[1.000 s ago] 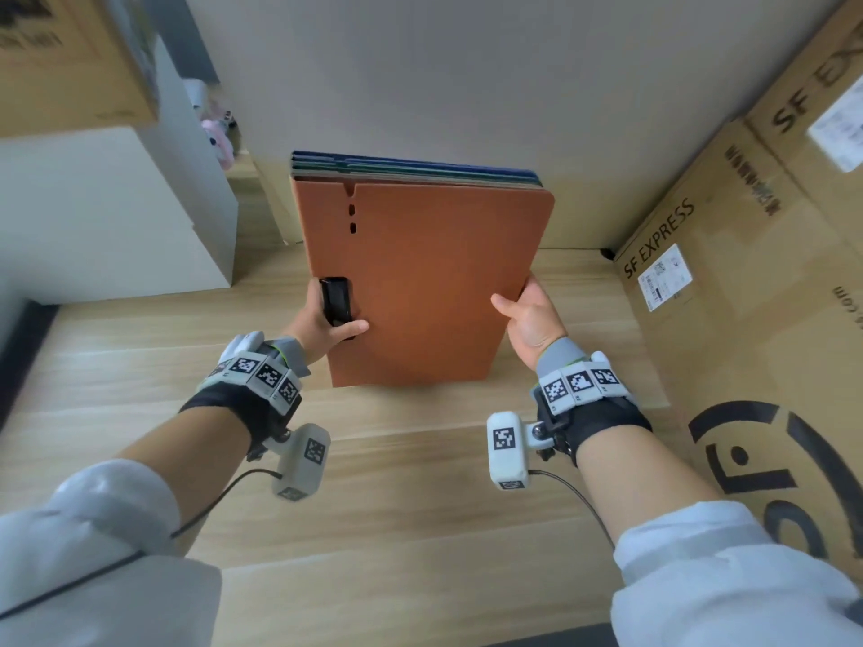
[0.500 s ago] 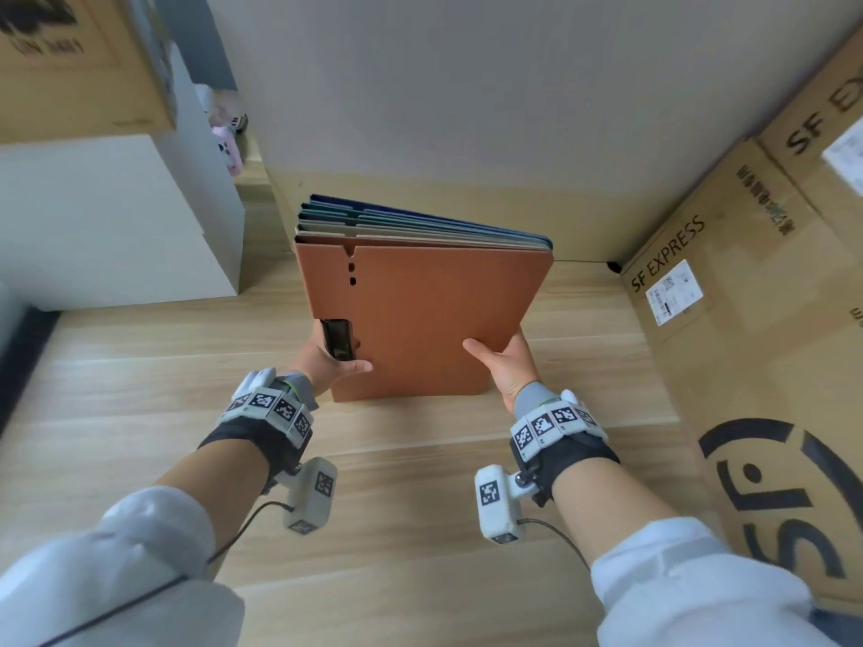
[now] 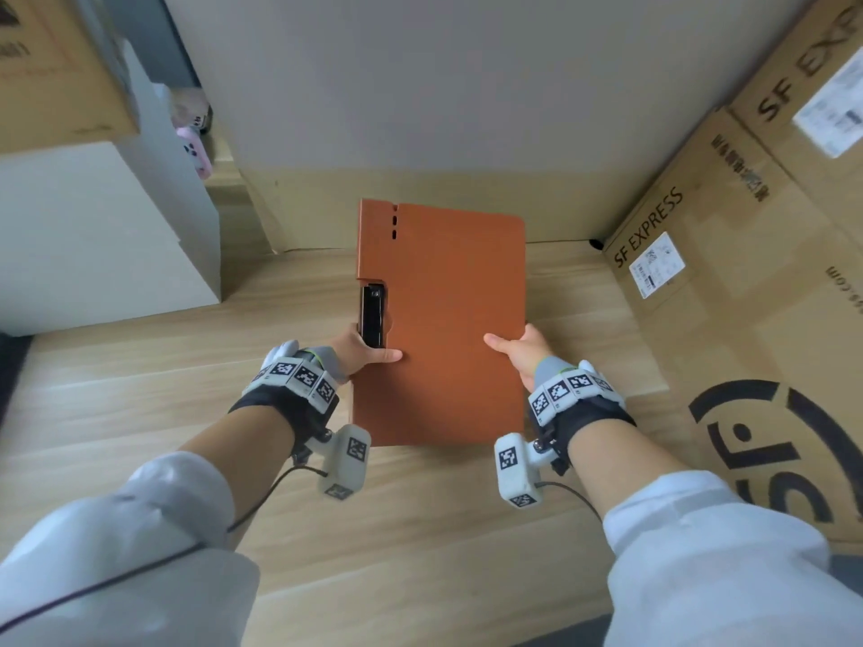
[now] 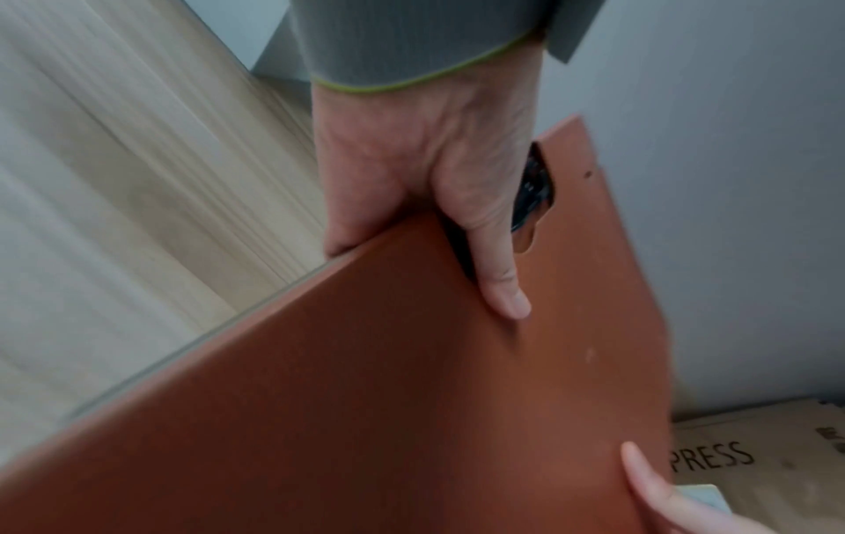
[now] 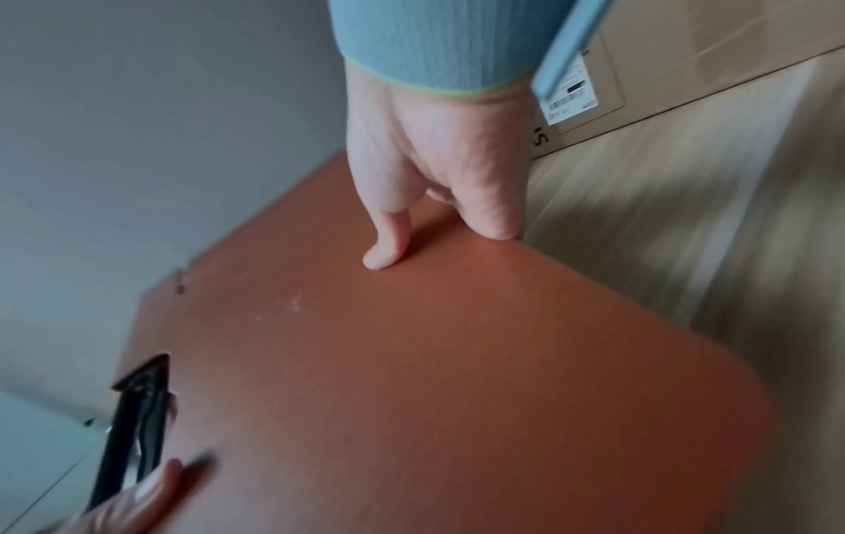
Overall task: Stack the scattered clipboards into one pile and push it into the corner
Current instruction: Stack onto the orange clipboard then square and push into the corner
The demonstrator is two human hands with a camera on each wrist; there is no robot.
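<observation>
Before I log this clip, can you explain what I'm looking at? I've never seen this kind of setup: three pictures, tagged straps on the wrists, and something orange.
There is no machine here, only a person working with bare hands. The big picture comes from a camera on the head, looking down. The other two come from small cameras strapped to each wrist, looking along the fingers.

The left hand and right hand each have a grip on one side of a pile of clipboards. The thumbs lie on the orange top board and the fingers go underneath. The black clip sits by the left thumb.

Below is a wooden table. Behind it stands a grey wall, and cardboard boxes close in the right side.
</observation>
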